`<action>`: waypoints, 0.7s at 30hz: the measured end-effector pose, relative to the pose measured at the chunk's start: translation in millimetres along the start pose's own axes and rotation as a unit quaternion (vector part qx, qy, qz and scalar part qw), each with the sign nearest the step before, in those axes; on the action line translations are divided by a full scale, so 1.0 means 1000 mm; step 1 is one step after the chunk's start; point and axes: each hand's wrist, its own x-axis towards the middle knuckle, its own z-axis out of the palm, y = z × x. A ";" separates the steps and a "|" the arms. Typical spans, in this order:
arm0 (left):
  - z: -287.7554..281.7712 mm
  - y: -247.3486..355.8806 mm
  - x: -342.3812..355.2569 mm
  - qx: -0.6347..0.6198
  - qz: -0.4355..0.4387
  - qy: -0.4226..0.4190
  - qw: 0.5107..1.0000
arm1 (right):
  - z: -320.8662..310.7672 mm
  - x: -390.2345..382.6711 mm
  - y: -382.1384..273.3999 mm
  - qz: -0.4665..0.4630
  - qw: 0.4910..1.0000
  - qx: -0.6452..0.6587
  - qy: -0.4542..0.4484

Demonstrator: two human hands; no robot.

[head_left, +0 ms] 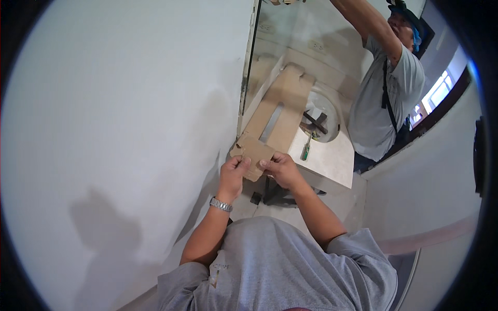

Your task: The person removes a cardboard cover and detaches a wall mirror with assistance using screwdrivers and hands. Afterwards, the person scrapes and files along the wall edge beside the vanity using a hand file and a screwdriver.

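A small torn piece of brown cardboard [255, 155] is pinched between both my hands, in front of the counter's near left end. My left hand [234, 175], with a metal watch [221, 204] on its wrist, grips the left edge, thumb on top. At the right edge, my right hand [280, 169] closes on the same piece, thumb pressed on its face. Just beyond lies a long cardboard sheet [291, 96] along the counter. A narrow grey strip [272, 122] shows on it; whether slot or flat blade, I cannot tell.
The pale counter [332, 170] holds a round basin [332, 101] with a hammer [315, 123] in it. A green-handled screwdriver [306, 150] leans at its rim. Another person [381, 103] stands at the right, arms raised toward the mirror [295, 26]. A white wall [129, 103] borders the left.
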 end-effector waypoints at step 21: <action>0.050 0.003 0.024 0.402 0.077 -0.045 0.911 | -0.053 0.026 -0.014 -0.027 0.992 -0.122 0.006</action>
